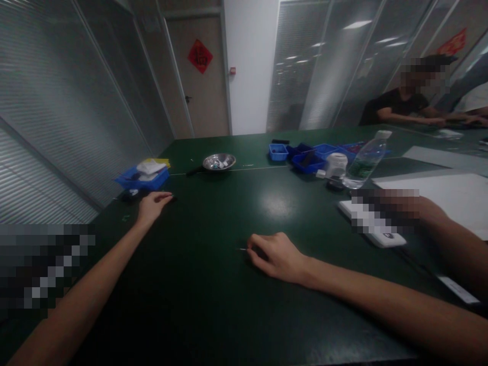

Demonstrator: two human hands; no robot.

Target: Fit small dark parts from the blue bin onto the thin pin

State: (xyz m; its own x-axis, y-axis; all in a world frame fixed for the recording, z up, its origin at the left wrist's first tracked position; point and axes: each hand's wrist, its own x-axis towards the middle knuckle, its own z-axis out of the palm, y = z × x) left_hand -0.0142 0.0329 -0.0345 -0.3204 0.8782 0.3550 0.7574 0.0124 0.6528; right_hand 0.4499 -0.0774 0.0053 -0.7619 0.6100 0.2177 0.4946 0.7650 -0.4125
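Observation:
My left hand [152,205] lies on the dark green table [213,284] at the left, fingers stretched forward and flat, holding nothing; it is just in front of a blue tray [142,178] with white items in it. My right hand [277,255] rests on the table in the middle, fingers curled in a pinch on a thin small pin-like piece [243,249] that sticks out to the left of the fingertips.
A metal bowl [218,161] stands at mid-table. Several blue bins [305,155], a white jar [337,166] and a lying plastic bottle [366,160] are at the right. Another person's arm [453,239] reaches over a white device [375,229]. A person sits at far right.

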